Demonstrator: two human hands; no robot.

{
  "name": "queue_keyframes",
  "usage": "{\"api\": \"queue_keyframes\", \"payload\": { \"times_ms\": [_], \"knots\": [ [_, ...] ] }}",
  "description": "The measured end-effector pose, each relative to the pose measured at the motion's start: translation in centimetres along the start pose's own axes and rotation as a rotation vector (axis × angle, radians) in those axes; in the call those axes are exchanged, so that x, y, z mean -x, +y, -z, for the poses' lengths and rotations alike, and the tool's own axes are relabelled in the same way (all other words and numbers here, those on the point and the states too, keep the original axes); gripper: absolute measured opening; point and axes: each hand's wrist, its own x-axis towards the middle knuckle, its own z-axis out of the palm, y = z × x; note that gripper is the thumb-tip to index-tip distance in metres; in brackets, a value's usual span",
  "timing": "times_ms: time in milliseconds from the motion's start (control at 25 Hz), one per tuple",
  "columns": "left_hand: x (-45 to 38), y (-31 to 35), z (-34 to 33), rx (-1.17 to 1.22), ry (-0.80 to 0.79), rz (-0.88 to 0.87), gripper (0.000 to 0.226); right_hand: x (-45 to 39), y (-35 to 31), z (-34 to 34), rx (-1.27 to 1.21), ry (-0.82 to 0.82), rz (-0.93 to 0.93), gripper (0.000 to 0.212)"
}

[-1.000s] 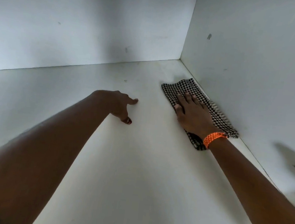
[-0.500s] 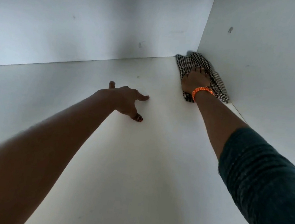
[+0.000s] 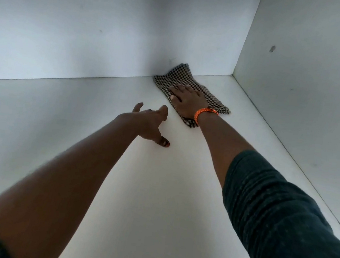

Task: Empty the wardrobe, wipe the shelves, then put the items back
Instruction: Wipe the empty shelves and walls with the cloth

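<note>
White shelf (image 3: pixel 157 191) boards fill the wardrobe, bare of items, so wiping is the step in hand. Right hand (image 3: pixel 188 100) presses flat, fingers spread, on the checked cloth (image 3: pixel 177 76) against the back wall. Left hand (image 3: pixel 150 124) braces beside it, fingers loosely spread. Next likely comes a sweep leftward along the back edge.

A black-and-white checked cloth (image 3: pixel 187 88) lies spread flat on the white wardrobe shelf (image 3: pixel 157 191), its far corner riding up against the back wall, well left of the right-hand corner. The shelf board itself is smooth, white, bare apart from that cloth.
</note>
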Motion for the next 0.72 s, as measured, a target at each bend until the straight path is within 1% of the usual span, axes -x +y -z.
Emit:
{"api": "queue_keyframes", "payload": {
  "times_ms": [120, 200, 320, 400, 480, 520, 560, 600, 640, 720],
  "knots": [
    [-0.4, -0.3, 0.0, 0.041, -0.013, 0.008, 0.072, 1.6, 4.5, 0.8, 0.010, 0.068, -0.313, 0.052],
    [-0.4, -0.5, -0.4, 0.053, -0.004, 0.005, 0.071, 2.1, 5.9, 1.2, -0.008, 0.046, -0.414, 0.053],
    [-0.3, -0.8, -0.9, 0.057, 0.025, -0.014, 0.076, 1.6, 3.8, 0.5, -0.005, 0.031, -0.443, 0.055],
    [0.3, -0.5, -1.1, -0.039, 0.094, -0.052, 0.079, 1.0, -0.1, -0.5, 0.030, 0.029, -0.407, 0.060],
    [1.9, -0.9, -1.7, -0.131, 0.215, -0.109, 0.075, 0.5, -4.3, -1.6, 0.033, 0.006, -0.245, 0.061],
    [2.9, -1.6, -1.8, -0.138, 0.265, -0.122, 0.071, 0.5, -5.3, -1.8, 0.029, -0.005, -0.146, 0.060],
    [4.2, -3.1, -1.6, -0.113, 0.303, -0.103, 0.067, 0.6, -5.3, -1.6, 0.027, -0.007, -0.078, 0.059],
    [5.7, -5.4, -1.2, -0.081, 0.332, -0.057, 0.065, 0.5, -4.5, -1.3, 0.025, 0.005, -0.064, 0.057],
    [7.3, -8.3, -0.8, -0.052, 0.339, 0.016, 0.066, 0.5, -3.4, -1.1, 0.016, 0.022, -0.122, 0.056],
    [10.7, -15.1, -0.4, 0.028, 0.305, 0.234, 0.073, 0.8, -1.6, -0.8, -0.001, 0.059, -0.358, 0.056]
  ]
}}
